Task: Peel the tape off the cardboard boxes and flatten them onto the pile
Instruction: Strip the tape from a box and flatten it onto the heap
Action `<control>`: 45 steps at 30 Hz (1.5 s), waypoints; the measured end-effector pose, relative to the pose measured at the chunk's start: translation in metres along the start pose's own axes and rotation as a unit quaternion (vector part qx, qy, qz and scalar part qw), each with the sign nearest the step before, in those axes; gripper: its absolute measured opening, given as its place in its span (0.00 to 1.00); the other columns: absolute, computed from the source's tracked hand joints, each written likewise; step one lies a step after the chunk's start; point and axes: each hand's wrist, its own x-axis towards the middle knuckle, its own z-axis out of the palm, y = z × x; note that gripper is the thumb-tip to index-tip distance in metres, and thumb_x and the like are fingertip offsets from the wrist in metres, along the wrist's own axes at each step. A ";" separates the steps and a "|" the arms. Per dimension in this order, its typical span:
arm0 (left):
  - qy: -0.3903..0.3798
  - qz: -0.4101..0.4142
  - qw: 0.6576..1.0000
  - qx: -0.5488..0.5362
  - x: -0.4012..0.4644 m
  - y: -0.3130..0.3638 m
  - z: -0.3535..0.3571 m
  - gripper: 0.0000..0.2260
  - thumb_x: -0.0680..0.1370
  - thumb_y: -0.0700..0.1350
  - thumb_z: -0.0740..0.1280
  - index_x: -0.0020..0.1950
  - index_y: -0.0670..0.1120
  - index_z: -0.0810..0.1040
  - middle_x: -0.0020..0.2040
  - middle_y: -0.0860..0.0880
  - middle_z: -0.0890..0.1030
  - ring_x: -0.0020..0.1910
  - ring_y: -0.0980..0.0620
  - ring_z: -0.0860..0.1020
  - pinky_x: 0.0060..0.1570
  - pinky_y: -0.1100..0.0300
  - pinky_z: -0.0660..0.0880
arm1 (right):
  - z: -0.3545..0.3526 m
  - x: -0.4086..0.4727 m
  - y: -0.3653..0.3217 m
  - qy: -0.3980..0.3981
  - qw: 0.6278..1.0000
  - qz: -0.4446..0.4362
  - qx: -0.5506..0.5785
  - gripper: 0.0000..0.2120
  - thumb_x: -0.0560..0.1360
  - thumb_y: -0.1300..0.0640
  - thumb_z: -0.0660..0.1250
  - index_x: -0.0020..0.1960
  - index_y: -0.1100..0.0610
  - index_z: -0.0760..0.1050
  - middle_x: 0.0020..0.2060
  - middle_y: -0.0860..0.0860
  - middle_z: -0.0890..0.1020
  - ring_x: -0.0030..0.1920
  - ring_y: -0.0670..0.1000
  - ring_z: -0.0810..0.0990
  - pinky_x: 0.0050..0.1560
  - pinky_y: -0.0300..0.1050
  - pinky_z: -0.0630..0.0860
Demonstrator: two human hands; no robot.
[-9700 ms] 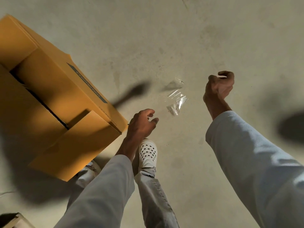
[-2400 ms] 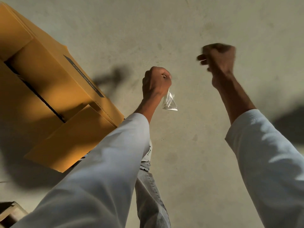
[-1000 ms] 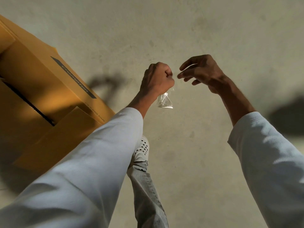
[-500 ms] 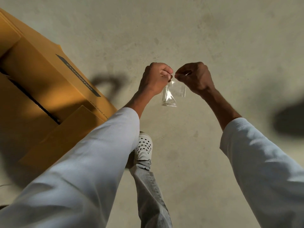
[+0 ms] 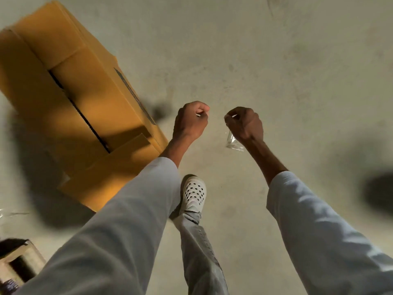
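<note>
A large yellow-brown cardboard box (image 5: pixel 70 99) lies on the concrete floor at the left, its flaps meeting along a dark seam. A crumpled piece of clear tape (image 5: pixel 232 142) hangs below my right hand (image 5: pixel 244 124), which pinches it with curled fingers. My left hand (image 5: pixel 190 121) is held up beside it, a short gap away, fingers curled into a fist with nothing visible in it. Both hands are in the air to the right of the box.
My white perforated shoe (image 5: pixel 193 193) stands on the floor below the hands. A small wooden object (image 5: pixel 19 262) sits at the bottom left corner. Bare concrete floor (image 5: pixel 276 60) spreads to the right, with a dark shadow at the right edge.
The tape has passed from my left hand to my right hand. The hands, which were together on the tape, have moved apart.
</note>
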 end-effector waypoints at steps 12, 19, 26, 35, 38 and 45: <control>0.187 -0.034 0.982 0.009 -0.060 -0.097 -0.177 0.10 0.75 0.42 0.63 0.50 0.47 0.84 0.49 0.48 0.85 0.50 0.47 0.82 0.51 0.54 0.78 | 0.130 -0.071 -0.173 -0.180 0.942 -0.267 -0.099 0.10 0.78 0.51 0.65 0.56 0.48 0.81 0.51 0.52 0.86 0.50 0.57 0.83 0.49 0.47 0.78; 0.107 -0.143 0.983 -0.039 -0.111 -0.153 -0.208 0.11 0.79 0.46 0.66 0.49 0.40 0.83 0.43 0.44 0.83 0.42 0.49 0.78 0.42 0.58 0.73 | 0.151 -0.092 -0.184 -0.128 0.930 -0.247 -0.239 0.14 0.80 0.45 0.63 0.60 0.49 0.81 0.52 0.54 0.86 0.53 0.58 0.83 0.48 0.45 0.74; -0.138 -0.253 0.957 0.043 -0.133 -0.157 -0.228 0.18 0.80 0.55 0.66 0.39 0.42 0.76 0.32 0.46 0.81 0.23 0.55 0.78 0.29 0.62 0.69 | 0.155 -0.131 -0.178 -0.230 0.847 -0.163 -0.451 0.27 0.75 0.39 0.69 0.64 0.57 0.76 0.58 0.56 0.82 0.58 0.59 0.80 0.53 0.48 0.74; 0.063 -0.230 0.967 0.089 -0.156 -0.213 -0.162 0.59 0.62 0.68 0.76 0.79 0.49 0.44 0.79 0.41 0.43 0.77 0.32 0.46 0.67 0.32 0.65 | 0.231 -0.192 -0.080 -0.163 0.873 -0.230 -0.398 0.39 0.74 0.32 0.65 0.77 0.52 0.60 0.73 0.55 0.66 0.70 0.59 0.67 0.63 0.61 0.69; 0.141 -0.261 0.953 0.061 -0.148 -0.221 -0.136 0.67 0.55 0.73 0.76 0.79 0.52 0.39 0.80 0.42 0.37 0.78 0.34 0.42 0.71 0.33 0.59 | 0.256 -0.208 -0.049 -0.078 0.892 -0.252 -0.366 0.37 0.78 0.32 0.59 0.77 0.54 0.58 0.74 0.56 0.64 0.74 0.59 0.63 0.66 0.69 0.63; 0.178 -0.303 0.936 0.022 -0.137 -0.213 -0.134 0.65 0.59 0.63 0.79 0.79 0.53 0.35 0.79 0.42 0.35 0.78 0.35 0.41 0.69 0.30 0.61 | 0.260 -0.202 -0.024 -0.011 0.931 -0.269 -0.245 0.35 0.78 0.31 0.58 0.76 0.53 0.64 0.68 0.57 0.69 0.66 0.58 0.69 0.69 0.61 0.57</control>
